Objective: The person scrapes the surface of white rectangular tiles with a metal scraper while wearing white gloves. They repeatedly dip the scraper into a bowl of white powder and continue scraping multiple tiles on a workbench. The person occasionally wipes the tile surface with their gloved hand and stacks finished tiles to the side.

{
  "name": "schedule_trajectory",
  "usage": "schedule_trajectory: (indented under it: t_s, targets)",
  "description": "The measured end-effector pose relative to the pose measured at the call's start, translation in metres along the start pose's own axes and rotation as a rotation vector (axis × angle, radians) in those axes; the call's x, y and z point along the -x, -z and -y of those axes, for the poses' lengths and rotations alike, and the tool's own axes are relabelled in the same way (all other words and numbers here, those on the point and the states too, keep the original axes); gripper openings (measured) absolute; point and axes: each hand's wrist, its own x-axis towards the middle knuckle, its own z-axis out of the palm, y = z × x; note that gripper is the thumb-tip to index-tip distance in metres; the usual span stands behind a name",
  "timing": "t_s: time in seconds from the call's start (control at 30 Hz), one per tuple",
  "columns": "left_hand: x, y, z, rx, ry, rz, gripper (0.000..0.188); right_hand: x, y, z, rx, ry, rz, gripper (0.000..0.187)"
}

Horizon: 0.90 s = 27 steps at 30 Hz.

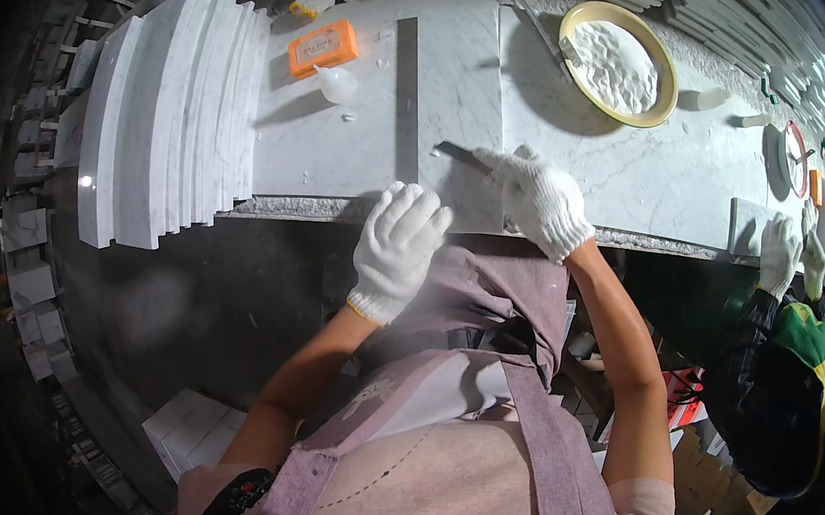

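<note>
Scraper [462, 156] is jutting leftward from your right hand [547, 206], whose gloved fingers are wrapping round its handle; its dark blade is pointing across the marble slab [462, 72] lying in front of you. Your left hand [400, 254], also gloved, is holding nothing: its fingers are lying together, nearly straight, by the front edge of the worktable [302, 208], and whether they are touching the stone cannot be told. Beyond your right hand, a bowl [672, 79] with a yellow rim is holding white paste [611, 69], and a thin bar [541, 35] is lying along its left side. To your left, an orange box [324, 47] is resting near a small pale bottle [335, 86], and a row of marble slabs [166, 111] is standing at the table's end. Far to your right, a co-worker [800, 399] wearing white gloves [780, 254] is standing at the same table.
</note>
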Motion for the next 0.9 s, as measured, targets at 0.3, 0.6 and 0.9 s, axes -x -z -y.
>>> schedule_trajectory:
  t_s: [0.3,0.6,0.9]
  targets:
    - [0.002,0.015,0.026,0.235,0.137,-0.124,0.029,0.034,0.008,-0.012,-0.317,0.172,0.031,0.050]
    - [-0.021,-0.022,0.094,-0.038,0.197,-0.090,0.030,-0.041,-0.001,-0.015,-0.153,-0.007,-0.451,0.049]
    - [-0.022,-0.029,0.095,-0.127,0.246,-0.009,0.035,-0.058,0.014,-0.010,-0.011,0.063,-0.203,0.042]
